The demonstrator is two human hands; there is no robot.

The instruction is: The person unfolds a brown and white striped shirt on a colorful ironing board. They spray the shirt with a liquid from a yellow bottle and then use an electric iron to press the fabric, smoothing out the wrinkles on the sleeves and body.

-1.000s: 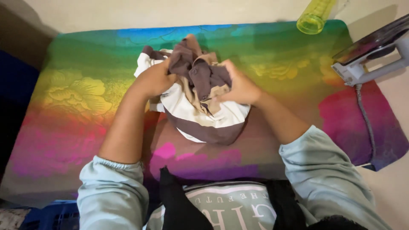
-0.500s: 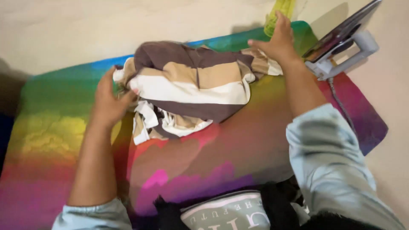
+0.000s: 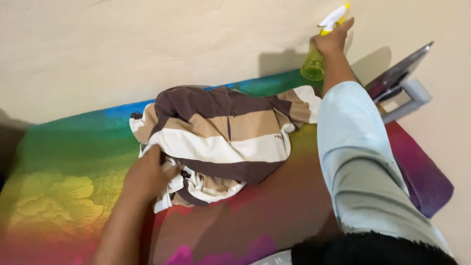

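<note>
Pinning the striped shirt [image 3: 221, 135] flat-palmed with our left hand [image 3: 147, 174], we are gripping the yellow spray bottle [image 3: 319, 54] in our right hand [image 3: 331, 39] — up beyond the shirt's far right end.

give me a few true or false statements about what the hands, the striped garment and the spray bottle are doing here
1. The right hand grips a yellow-green spray bottle. True.
2. The left hand is lifted clear of the cloth. False: it rests on the lower left edge of the striped garment.
3. The garment lies on a rainbow-coloured blanket. True.
4. The garment is plain white. False: it has brown, tan and cream stripes.
5. The iron stands on the left side of the blanket. False: it stands at the right edge, beyond the right arm.
</note>
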